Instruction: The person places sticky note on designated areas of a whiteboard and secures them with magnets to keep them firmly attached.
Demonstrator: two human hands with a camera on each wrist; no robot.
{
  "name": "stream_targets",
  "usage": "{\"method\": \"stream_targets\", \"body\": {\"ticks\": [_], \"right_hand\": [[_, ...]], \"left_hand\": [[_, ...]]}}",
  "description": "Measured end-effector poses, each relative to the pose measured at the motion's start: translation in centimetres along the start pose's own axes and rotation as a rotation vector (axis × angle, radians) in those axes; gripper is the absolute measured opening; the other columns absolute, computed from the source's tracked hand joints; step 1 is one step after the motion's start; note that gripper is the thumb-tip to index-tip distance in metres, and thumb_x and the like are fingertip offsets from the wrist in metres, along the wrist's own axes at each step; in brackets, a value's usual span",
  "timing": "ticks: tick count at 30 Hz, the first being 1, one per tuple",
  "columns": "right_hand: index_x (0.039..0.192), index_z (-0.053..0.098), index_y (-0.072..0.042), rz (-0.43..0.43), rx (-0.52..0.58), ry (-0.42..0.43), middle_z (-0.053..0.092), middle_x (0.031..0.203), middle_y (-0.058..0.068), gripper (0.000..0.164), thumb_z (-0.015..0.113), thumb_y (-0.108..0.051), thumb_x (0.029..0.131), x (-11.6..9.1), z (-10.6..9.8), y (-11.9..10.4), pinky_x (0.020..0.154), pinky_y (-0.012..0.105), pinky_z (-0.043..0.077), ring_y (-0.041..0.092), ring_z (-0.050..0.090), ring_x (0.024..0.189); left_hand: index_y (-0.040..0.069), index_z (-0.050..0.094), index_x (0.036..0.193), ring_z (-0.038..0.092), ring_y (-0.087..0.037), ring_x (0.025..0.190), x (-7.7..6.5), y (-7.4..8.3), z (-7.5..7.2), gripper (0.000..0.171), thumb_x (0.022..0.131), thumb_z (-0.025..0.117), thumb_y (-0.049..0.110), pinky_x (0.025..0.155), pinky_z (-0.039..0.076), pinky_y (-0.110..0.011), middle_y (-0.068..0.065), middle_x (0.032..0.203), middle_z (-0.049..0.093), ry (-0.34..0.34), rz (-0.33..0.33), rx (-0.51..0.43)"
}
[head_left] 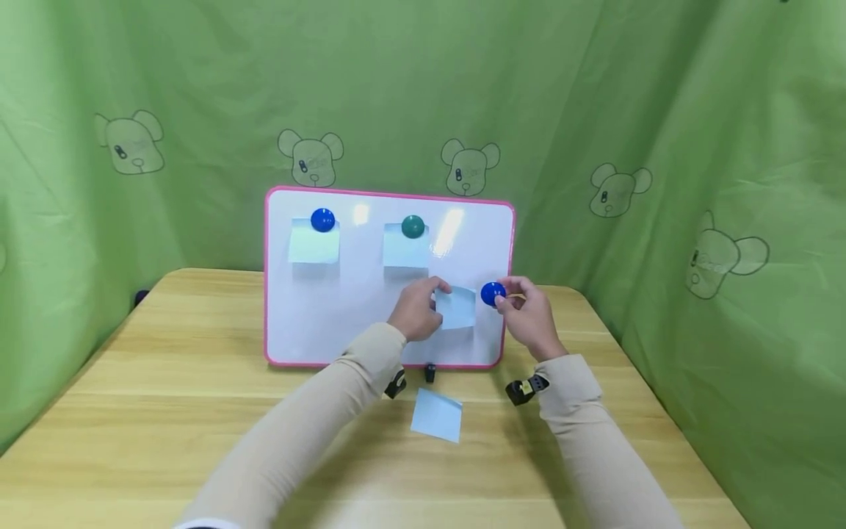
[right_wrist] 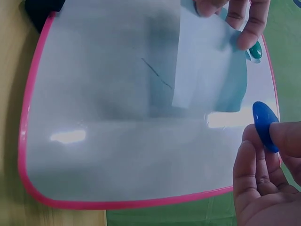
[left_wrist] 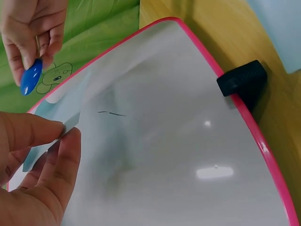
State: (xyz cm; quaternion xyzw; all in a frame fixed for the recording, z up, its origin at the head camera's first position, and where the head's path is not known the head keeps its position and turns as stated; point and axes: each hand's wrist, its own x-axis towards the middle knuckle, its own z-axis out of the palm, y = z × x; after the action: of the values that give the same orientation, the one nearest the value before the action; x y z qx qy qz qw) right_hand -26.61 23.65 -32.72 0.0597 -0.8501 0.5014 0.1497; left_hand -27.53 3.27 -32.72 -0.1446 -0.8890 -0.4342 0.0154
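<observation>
A light blue sticky note (head_left: 457, 308) is pinched at its edge by my left hand (head_left: 418, 310), in front of the lower right of a pink-framed whiteboard (head_left: 357, 323). In the left wrist view, my left thumb and fingers grip the note (left_wrist: 61, 110). Just right of the note, my right hand (head_left: 531, 319) holds a round blue magnet (head_left: 492, 293) between thumb and fingers. The right wrist view shows this magnet (right_wrist: 265, 126) apart from the board's surface. Short dark pen strokes (right_wrist: 157, 74) mark the board.
Higher on the board, a blue magnet (head_left: 322, 220) and a green magnet (head_left: 413, 226) each hold a note. Another blue note (head_left: 437, 415) lies on the wooden table (head_left: 165, 411). A black clip (head_left: 430, 372) sits at the board's lower edge. Green curtain (head_left: 396, 88) surrounds the table.
</observation>
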Motion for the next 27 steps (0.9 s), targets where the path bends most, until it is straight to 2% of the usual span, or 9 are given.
{"method": "stream_targets", "body": {"ticks": [8, 12, 19, 27], "right_hand": [[0.122, 0.055, 0.002, 0.001, 0.059, 0.002, 0.055, 0.110, 0.019, 0.029, 0.057, 0.003, 0.093, 0.9, 0.4, -1.0, 0.075, 0.020, 0.054, 0.026, 0.059, 0.090], [0.122, 0.054, 0.003, -0.002, 0.077, 0.004, 0.057, 0.113, 0.020, 0.030, 0.055, 0.004, 0.093, 1.4, 0.7, -1.4, 0.077, 0.021, 0.054, 0.026, 0.060, 0.093], [0.123, 0.053, 0.003, -0.001, 0.110, 0.032, 0.057, 0.117, 0.019, 0.031, 0.054, 0.005, 0.092, 2.3, 1.2, -2.0, 0.079, 0.024, 0.054, 0.027, 0.059, 0.096], [0.123, 0.053, 0.004, -0.005, 0.180, 0.083, 0.055, 0.115, 0.018, 0.031, 0.053, 0.007, 0.093, 3.0, 1.9, -2.5, 0.080, 0.024, 0.054, 0.026, 0.059, 0.096]], "left_hand": [[0.014, 0.062, 0.118, 0.056, -0.019, 0.096, 0.6, 0.8, 0.7, 0.043, 0.081, 0.065, -0.009, 0.075, 0.054, -0.027, -0.004, 0.117, 0.057, 0.034, -0.003, -0.035], [0.012, 0.062, 0.118, 0.057, -0.018, 0.096, 1.0, 1.0, 0.9, 0.041, 0.082, 0.065, -0.008, 0.075, 0.053, -0.026, -0.005, 0.116, 0.058, 0.064, 0.022, -0.037], [0.010, 0.057, 0.125, 0.056, -0.017, 0.096, 1.8, 1.6, 1.1, 0.047, 0.082, 0.063, -0.008, 0.079, 0.052, -0.025, -0.005, 0.118, 0.056, 0.103, 0.038, -0.037], [0.007, 0.051, 0.134, 0.054, -0.019, 0.101, 2.3, 2.2, 0.7, 0.051, 0.086, 0.061, -0.007, 0.092, 0.048, -0.025, -0.008, 0.126, 0.053, 0.127, 0.105, 0.048]]}}
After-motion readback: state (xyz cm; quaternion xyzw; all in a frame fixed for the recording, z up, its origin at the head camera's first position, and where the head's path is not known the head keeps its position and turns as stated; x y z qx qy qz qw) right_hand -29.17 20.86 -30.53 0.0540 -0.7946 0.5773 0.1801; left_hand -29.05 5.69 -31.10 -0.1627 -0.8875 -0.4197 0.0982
